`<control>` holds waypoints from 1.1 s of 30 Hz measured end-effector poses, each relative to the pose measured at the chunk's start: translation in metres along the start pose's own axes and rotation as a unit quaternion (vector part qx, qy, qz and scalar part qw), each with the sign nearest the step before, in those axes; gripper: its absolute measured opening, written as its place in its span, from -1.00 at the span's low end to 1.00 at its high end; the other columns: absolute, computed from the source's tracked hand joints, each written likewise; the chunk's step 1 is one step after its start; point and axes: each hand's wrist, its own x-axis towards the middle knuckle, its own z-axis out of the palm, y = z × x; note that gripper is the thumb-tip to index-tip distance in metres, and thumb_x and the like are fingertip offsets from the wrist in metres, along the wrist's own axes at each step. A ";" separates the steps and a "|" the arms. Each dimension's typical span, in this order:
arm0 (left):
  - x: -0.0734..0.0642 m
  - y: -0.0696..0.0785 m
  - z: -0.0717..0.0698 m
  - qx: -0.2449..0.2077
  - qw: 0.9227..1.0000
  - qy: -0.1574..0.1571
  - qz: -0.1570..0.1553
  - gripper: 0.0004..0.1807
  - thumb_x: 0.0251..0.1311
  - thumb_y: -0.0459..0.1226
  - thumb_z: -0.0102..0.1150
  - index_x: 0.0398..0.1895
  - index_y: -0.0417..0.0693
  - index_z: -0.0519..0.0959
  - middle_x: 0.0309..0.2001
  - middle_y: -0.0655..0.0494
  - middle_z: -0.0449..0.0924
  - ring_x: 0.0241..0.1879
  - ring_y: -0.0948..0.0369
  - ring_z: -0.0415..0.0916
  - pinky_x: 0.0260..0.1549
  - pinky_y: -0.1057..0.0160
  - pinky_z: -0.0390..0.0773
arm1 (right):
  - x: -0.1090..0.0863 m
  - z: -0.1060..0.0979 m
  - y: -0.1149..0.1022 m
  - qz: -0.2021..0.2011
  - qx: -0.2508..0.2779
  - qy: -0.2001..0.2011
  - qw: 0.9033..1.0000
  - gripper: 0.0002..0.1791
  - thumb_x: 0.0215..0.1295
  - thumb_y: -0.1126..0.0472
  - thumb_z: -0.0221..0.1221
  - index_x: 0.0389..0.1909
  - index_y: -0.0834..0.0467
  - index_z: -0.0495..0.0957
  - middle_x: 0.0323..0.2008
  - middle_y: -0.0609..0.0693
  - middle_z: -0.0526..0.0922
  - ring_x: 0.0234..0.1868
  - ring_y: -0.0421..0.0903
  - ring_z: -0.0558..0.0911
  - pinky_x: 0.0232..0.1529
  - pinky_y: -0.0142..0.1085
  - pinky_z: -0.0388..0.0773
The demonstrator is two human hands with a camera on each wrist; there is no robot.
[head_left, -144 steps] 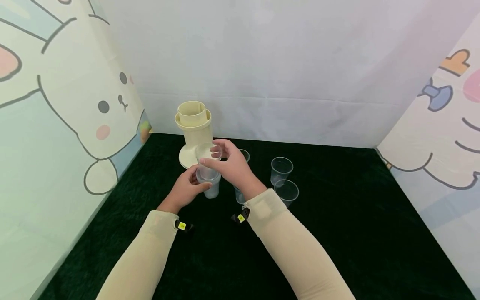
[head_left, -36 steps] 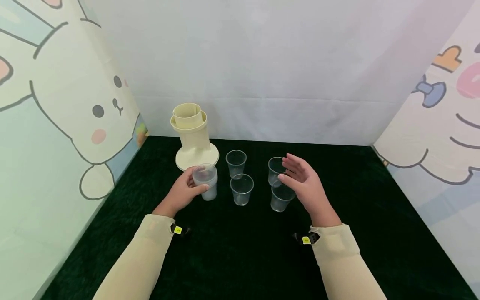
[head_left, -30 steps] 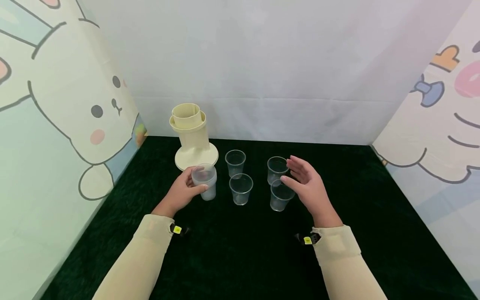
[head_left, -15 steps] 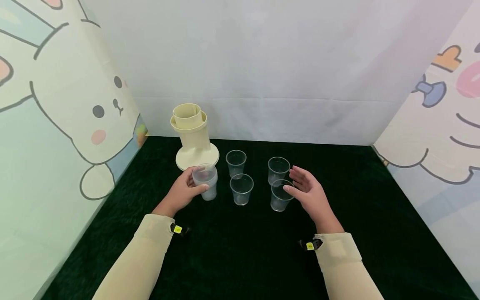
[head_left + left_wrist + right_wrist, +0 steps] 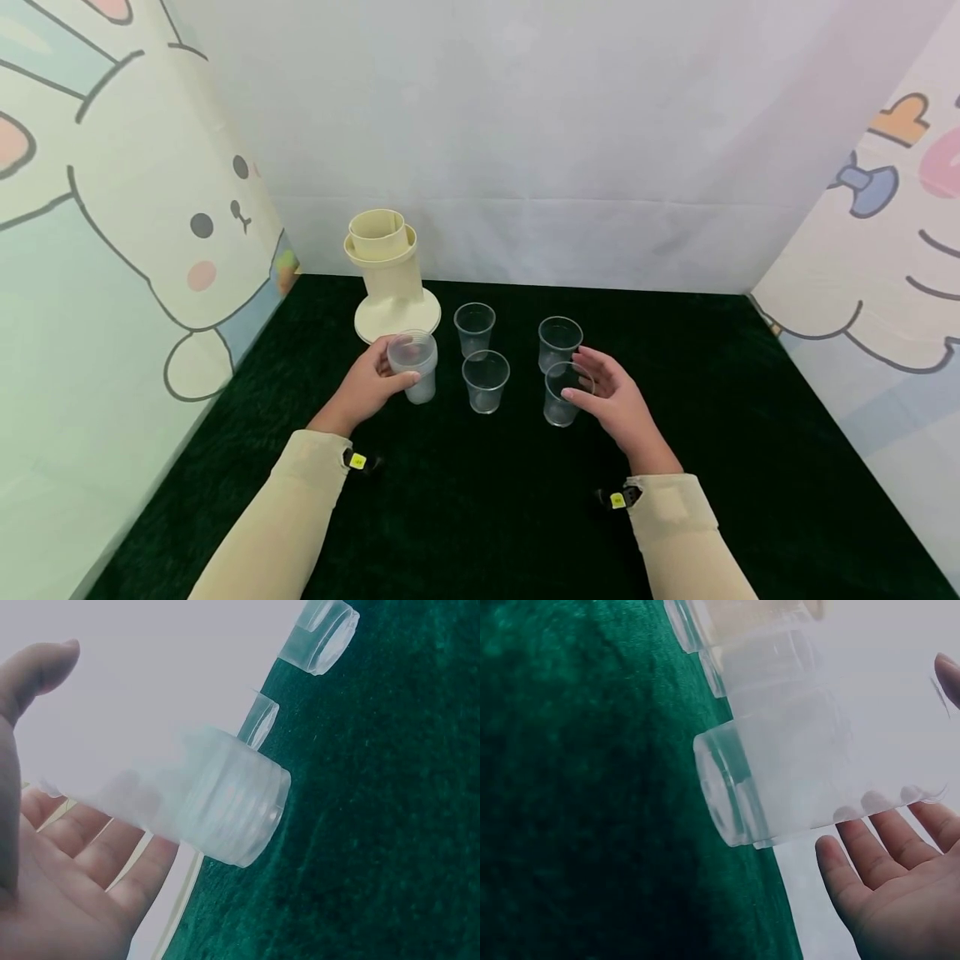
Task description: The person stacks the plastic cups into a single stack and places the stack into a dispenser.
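My left hand [image 5: 365, 385] holds a stack of nested clear plastic cups [image 5: 415, 367], thumb in front and fingers behind. In the left wrist view the stack [image 5: 232, 799] shows several ringed ridges near its base. Around the near right clear plastic cup [image 5: 562, 410], my right hand [image 5: 621, 408] has its thumb in front and fingers behind. The right wrist view shows the fingertips along this cup's wall [image 5: 780, 772]. Behind it stands the far right cup [image 5: 558, 340]. Between the hands are two more single cups, a near one [image 5: 485, 379] and a far one [image 5: 474, 327].
A cream cup-dispenser-like stand [image 5: 393, 283] with a round base is behind the left hand. Dark green cloth [image 5: 465, 508] covers the table. A white backdrop [image 5: 570, 142] and cartoon-printed side panels [image 5: 135, 292] enclose it.
My right hand left the stack, moved right, then came down around the near right cup. Two middle cups now stand in full view. The left hand still holds the stack, lower beside the stand.
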 end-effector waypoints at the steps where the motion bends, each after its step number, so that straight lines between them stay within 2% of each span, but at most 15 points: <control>1: 0.000 0.000 0.000 0.001 1.000 0.001 0.000 -0.20 0.31 -0.09 0.40 0.52 0.00 0.22 0.39 -0.09 0.37 0.35 -0.04 0.41 0.32 -0.17 0.38 | 0.000 0.000 0.001 -0.001 0.002 -0.001 1.000 -0.19 0.35 0.14 0.39 0.54 0.08 0.23 0.48 0.04 0.36 0.50 -0.01 0.31 0.48 0.03 0.20; 9: 0.002 0.001 0.002 0.006 1.000 -0.003 -0.001 -0.20 0.30 -0.06 0.41 0.50 0.02 0.24 0.37 -0.07 0.38 0.34 -0.03 0.42 0.30 -0.16 0.40 | -0.003 0.001 0.009 -0.009 0.014 -0.012 1.000 -0.17 0.34 0.18 0.39 0.54 0.09 0.21 0.47 0.08 0.37 0.49 0.03 0.33 0.45 -0.05 0.26; 15: 0.001 0.002 0.002 0.008 1.000 0.001 -0.004 -0.19 0.29 -0.04 0.41 0.51 0.02 0.24 0.38 -0.07 0.38 0.34 -0.03 0.42 0.32 -0.17 0.39 | -0.005 0.004 0.014 -0.036 0.015 -0.027 0.999 -0.19 0.35 0.21 0.38 0.54 0.12 0.21 0.44 0.08 0.41 0.45 0.05 0.37 0.39 -0.23 0.36; 19: 0.000 0.001 0.002 0.010 1.000 0.003 -0.006 -0.18 0.29 -0.03 0.41 0.51 0.01 0.23 0.38 -0.07 0.38 0.34 -0.04 0.41 0.32 -0.17 0.38 | -0.004 0.007 0.018 -0.051 0.023 -0.031 0.998 -0.21 0.35 0.22 0.38 0.52 0.18 0.23 0.39 0.12 0.45 0.42 0.08 0.42 0.35 -0.27 0.40; 26: -0.003 -0.001 0.001 0.007 1.000 0.004 -0.006 -0.18 0.30 -0.03 0.41 0.52 0.03 0.23 0.39 -0.07 0.37 0.35 -0.04 0.40 0.32 -0.18 0.38 | -0.005 0.009 0.020 -0.033 0.024 -0.026 0.999 -0.25 0.34 0.21 0.38 0.49 0.04 0.28 0.32 0.07 0.53 0.35 0.05 0.50 0.34 -0.23 0.43; 33: -0.003 0.001 0.002 0.021 1.000 0.011 -0.012 -0.18 0.28 0.01 0.41 0.52 0.08 0.23 0.40 -0.04 0.36 0.37 -0.03 0.38 0.34 -0.18 0.35 | -0.003 0.007 0.023 -0.031 0.019 -0.018 0.999 -0.24 0.35 0.18 0.39 0.49 0.02 0.27 0.30 0.06 0.54 0.34 0.06 0.51 0.40 0.07 0.34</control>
